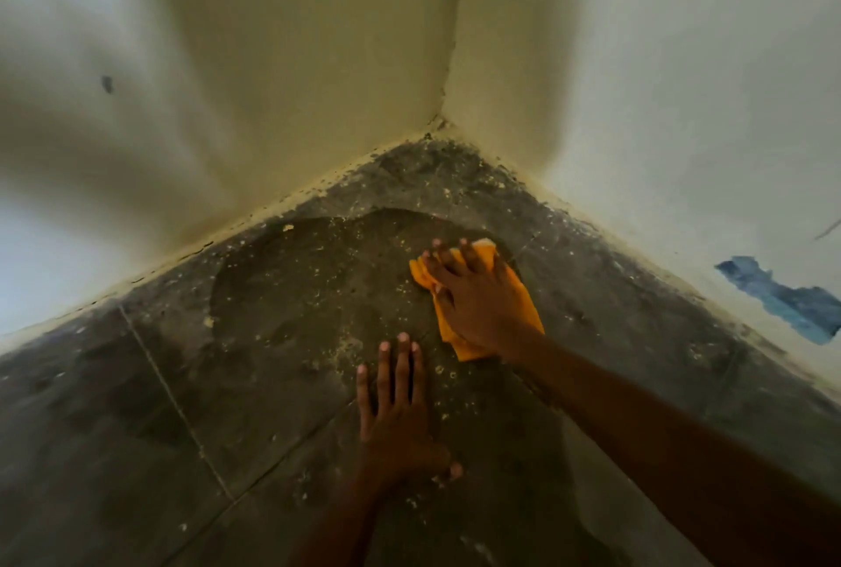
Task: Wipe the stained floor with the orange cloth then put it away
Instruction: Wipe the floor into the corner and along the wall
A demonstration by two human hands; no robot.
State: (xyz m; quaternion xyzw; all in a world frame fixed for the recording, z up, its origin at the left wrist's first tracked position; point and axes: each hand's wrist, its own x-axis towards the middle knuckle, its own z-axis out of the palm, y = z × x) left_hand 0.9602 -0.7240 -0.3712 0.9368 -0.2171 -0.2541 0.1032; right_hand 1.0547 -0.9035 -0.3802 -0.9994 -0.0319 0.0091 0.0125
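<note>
The orange cloth [523,293] lies on the dark tiled floor [282,339] near a room corner. My right hand [473,293] presses flat on top of the cloth, fingers spread and straight toward the corner. A darker, wet-looking patch [291,275] with pale specks spreads left of the cloth. My left hand [400,421] rests flat on the floor just below and left of the cloth, fingers straight, holding nothing.
Two pale walls meet at the corner [441,120] just beyond the cloth. Grime and paint flecks line the wall bases. A blue patch [782,298] marks the right wall low down. Tile joints [173,402] run across the floor at left.
</note>
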